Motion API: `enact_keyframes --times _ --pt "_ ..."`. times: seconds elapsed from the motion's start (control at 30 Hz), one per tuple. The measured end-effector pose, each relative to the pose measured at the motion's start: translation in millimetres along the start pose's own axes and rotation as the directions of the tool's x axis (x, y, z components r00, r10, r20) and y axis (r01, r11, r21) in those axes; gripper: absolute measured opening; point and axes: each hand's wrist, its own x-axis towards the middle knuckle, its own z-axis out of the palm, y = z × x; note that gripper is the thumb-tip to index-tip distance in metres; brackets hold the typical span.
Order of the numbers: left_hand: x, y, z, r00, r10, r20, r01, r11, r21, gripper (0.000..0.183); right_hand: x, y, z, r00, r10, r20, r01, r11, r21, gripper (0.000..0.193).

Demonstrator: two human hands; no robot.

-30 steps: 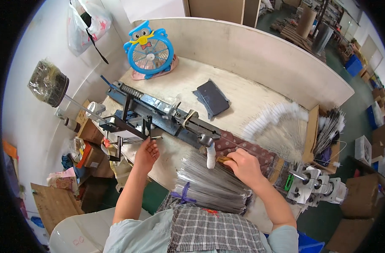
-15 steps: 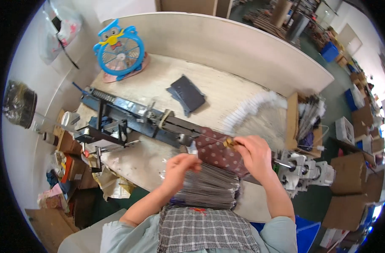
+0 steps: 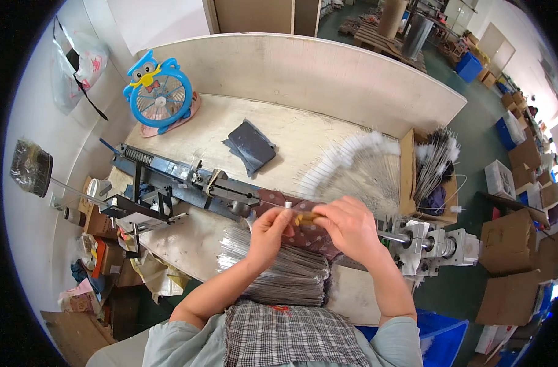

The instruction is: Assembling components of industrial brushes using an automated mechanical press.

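My left hand [image 3: 268, 233] is closed in a pinch, with a small white cylindrical piece [image 3: 288, 205] showing at its fingertips. Just right of it, my right hand [image 3: 351, 226] grips a small brass-coloured fitting [image 3: 306, 218]; the two hands nearly meet. A thin rod runs from the long dark metal fixture [image 3: 230, 186] toward them. Beneath the hands lies a brown polka-dot cloth [image 3: 312, 240], partly covered. Closer to my lap, a thick bundle of thin metal wires [image 3: 285, 272] rests on the table.
White-tufted wire brushes [image 3: 352, 156] fan out at right, beside a cardboard box [image 3: 407, 174] of more. A dark flat pad [image 3: 251, 147] and blue fan [image 3: 161, 98] stand farther back. A metal clamp machine [image 3: 438, 248] sits right; a blue bin [image 3: 444, 339] is below.
My left hand has risen and moved right, now holding the white piece. My right hand has moved left with the brass fitting, closing the gap. The whole view has shifted somewhat.
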Motion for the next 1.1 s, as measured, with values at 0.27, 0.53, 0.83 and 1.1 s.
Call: enact_keyframes --times 0.27,0.53,0.83,1.1 --pt "-2.6 17.5 -6.7 0.990 -0.123 -0.073 0.099 0.959 -0.267 0.021 38.1 -7.0 58.8 0.997 0.074 -0.024 -0.074 0.997 0.029 0.014" --pt "-2.7 17.1 -15.7 0.990 -0.139 0.033 0.143 0.972 -0.185 0.035 43.0 -15.6 48.0 0.903 0.352 0.247 -0.417 0.858 0.299 0.017" --pt "-6.7 18.9 -5.8 0.994 -0.082 -0.066 0.031 0.826 -0.563 0.034 33.2 -42.3 76.3 0.972 0.063 -0.228 -0.106 0.978 -0.181 0.027" --pt "-4.7 10.9 -2.9 0.991 -0.060 -0.119 -0.018 0.826 -0.564 0.014 24.6 -32.9 64.7 0.967 -0.061 -0.246 0.013 0.981 -0.192 0.025"
